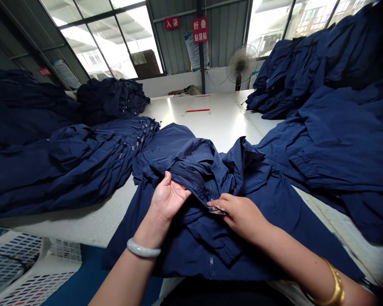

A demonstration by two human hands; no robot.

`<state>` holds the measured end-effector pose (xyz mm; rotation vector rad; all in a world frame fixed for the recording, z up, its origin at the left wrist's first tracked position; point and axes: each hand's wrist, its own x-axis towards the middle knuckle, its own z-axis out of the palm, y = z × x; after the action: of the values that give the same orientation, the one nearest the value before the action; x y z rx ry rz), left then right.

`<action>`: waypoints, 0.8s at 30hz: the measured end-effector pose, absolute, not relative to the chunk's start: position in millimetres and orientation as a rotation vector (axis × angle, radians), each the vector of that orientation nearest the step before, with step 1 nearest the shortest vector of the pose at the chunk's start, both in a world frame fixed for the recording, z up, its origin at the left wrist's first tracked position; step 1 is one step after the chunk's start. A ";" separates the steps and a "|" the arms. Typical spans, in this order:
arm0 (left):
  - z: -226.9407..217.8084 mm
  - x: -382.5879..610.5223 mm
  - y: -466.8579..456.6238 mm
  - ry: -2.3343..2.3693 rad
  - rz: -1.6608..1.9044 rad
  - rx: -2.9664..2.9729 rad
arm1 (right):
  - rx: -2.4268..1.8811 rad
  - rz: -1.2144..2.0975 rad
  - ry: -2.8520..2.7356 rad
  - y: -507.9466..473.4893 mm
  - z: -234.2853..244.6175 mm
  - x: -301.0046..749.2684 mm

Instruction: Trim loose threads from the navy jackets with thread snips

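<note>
A navy blue jacket (261, 199) lies spread on the white table (210, 119) in front of me, its hem hanging over the near edge. My left hand (167, 197) grips a fold of the jacket's fabric near the collar, fingers curled under the cloth. My right hand (239, 212) pinches a small dark piece at the jacket's front opening, by the zipper (212, 193). The two hands are close together at the jacket's middle. A pale bangle sits on my left wrist, a gold one on my right.
Stacks of folded navy jackets (83, 161) fill the table's left side, with more piled at the right (338, 127) and back left (111, 100). A fan (241, 63) stands at the far edge. White plastic baskets (25, 267) sit on the floor at lower left.
</note>
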<state>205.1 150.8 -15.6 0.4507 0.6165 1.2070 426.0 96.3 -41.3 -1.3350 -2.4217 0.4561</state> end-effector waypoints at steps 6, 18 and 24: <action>-23.2 205.4 151.8 0.606 1.214 0.427 | -1.328 0.399 -2.451 91.2 -41.1 427.8; -47.4 200.4 157.6 0.472 1.271 0.373 | -1.350 0.236 -2.513 76.1 -47.5 425.5; -46.8 202.3 158.3 0.574 1.356 0.263 | -1.356 0.238 -2.628 77.6 -48.2 419.6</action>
<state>202.3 158.3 -46.8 0.2630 0.5740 1.3561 419.6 77.6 -48.2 -1.3561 -2.6277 0.2382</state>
